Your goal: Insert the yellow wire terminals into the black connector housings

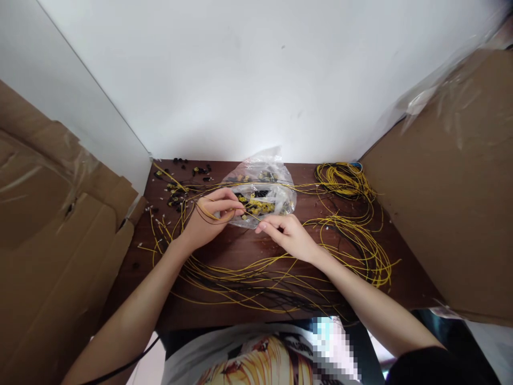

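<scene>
A thin yellow wire (253, 215) runs between my two hands above the dark wooden table. My left hand (214, 214) pinches it, and a yellow and a dark strand loop over the back of that hand. Thumb and fingers of my right hand (292, 235) close on the wire's other stretch. Just behind the hands lies a clear plastic bag (286, 184) holding several small yellow and black parts (260, 205). Below them a loose bundle of yellow and black wires (240, 272) stretches across the table. The wire's tips are too small to make out.
A coiled bundle of yellow wire (340, 179) lies at the back right, near a cardboard panel (449, 187). Small black and yellow pieces (176, 195) are scattered at the back left. More cardboard (60, 224) stands on the left, with a white wall (256, 80) behind the table.
</scene>
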A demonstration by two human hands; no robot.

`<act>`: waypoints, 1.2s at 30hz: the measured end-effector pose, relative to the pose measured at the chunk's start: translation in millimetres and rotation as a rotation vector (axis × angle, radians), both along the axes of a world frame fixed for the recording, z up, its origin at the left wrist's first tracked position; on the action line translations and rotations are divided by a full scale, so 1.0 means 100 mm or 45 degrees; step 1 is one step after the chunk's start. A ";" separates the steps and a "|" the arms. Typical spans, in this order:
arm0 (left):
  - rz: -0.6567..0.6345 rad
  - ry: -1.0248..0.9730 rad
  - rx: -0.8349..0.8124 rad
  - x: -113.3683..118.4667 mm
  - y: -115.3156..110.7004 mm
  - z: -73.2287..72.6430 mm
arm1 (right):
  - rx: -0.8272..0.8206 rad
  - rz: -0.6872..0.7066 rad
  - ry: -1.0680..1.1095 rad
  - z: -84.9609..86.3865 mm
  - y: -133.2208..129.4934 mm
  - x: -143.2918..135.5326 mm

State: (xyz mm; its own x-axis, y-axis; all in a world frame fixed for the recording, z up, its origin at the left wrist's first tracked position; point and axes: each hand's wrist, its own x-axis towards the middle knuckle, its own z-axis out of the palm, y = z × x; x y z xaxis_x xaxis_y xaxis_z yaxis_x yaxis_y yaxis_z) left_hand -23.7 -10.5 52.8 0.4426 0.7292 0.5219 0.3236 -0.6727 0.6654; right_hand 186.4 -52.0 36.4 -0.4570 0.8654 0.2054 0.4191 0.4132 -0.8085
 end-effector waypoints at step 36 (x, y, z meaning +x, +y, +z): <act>0.590 -0.268 0.188 -0.22 0.13 0.05 | 0.115 -0.270 -0.709 0.00 0.04 0.12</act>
State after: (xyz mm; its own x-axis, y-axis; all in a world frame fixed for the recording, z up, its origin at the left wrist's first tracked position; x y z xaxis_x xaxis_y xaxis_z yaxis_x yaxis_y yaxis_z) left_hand -45.5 2.8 57.7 -0.0345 0.7355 0.6766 0.4787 -0.5821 0.6572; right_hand 198.6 -47.7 36.8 -0.3358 0.9399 0.0616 0.8503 0.3306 -0.4095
